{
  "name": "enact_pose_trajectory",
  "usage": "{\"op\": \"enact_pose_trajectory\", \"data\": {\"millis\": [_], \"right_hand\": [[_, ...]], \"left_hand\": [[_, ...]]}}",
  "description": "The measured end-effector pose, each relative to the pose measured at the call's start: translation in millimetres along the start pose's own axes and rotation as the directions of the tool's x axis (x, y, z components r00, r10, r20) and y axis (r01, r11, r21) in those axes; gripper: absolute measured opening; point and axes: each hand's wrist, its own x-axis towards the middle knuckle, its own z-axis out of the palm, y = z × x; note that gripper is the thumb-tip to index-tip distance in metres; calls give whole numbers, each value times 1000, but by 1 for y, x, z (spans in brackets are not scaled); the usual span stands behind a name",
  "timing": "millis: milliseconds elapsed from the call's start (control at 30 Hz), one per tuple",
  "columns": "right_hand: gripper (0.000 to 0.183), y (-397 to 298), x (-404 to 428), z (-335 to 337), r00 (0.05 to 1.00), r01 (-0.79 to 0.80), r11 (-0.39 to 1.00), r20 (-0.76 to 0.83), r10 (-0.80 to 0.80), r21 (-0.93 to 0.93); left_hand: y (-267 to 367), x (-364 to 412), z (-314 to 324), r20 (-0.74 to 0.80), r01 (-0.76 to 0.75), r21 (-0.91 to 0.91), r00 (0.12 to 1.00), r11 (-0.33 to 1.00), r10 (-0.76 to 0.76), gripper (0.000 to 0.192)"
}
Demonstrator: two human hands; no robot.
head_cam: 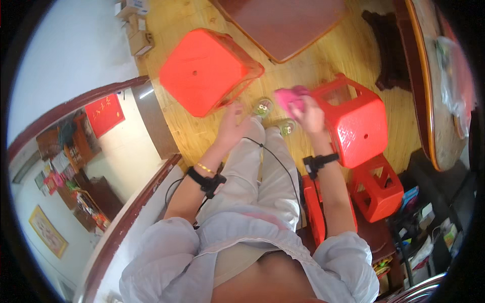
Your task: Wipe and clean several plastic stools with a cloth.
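Observation:
My right hand [311, 115] grips a pink cloth [290, 99], a little blurred, beside a red plastic stool [362, 132] that lies tipped, its seat and open legs both in view. My left hand [235, 127] holds nothing; its fingers are spread, near the lower edge of another red plastic stool [197, 72] at the upper left. That stool shows its seat with a small hole in the middle. Both wrists wear black straps with small devices and cables.
A wooden table [284, 22] stands ahead and a long table [426, 87] at the right. More red stools [379, 189] are at the lower right, near a cluttered black rack [424, 227]. Cardboard boxes [140, 41] stand by the wall. A doorway opens at the left.

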Motion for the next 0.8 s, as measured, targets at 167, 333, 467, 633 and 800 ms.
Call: {"op": "enact_pose_trajectory", "data": {"millis": [167, 333, 467, 633, 800], "right_hand": [[43, -152, 52, 37, 851, 486, 872, 260, -457, -56], [56, -214, 69, 71, 726, 660, 749, 306, -616, -58], [44, -171, 62, 74, 812, 489, 872, 362, -458, 4], [35, -39, 6, 61, 948, 121, 991, 290, -132, 55], [35, 67, -59, 12, 974, -81, 987, 200, 108, -138]], "left_hand": [[-1, -16, -97, -364, -56, -187, 931, 981, -17, 33], [-32, -25, -148, -593, -70, -128, 805, 989, -20, 36], [-46, 1, -132, -550, 13, 54, 835, 998, 19, 41], [-81, 81, -92, -495, -39, 355, 840, 934, 223, 57], [-121, 167, -54, -439, 311, 585, 898, 749, -29, 69]]}}
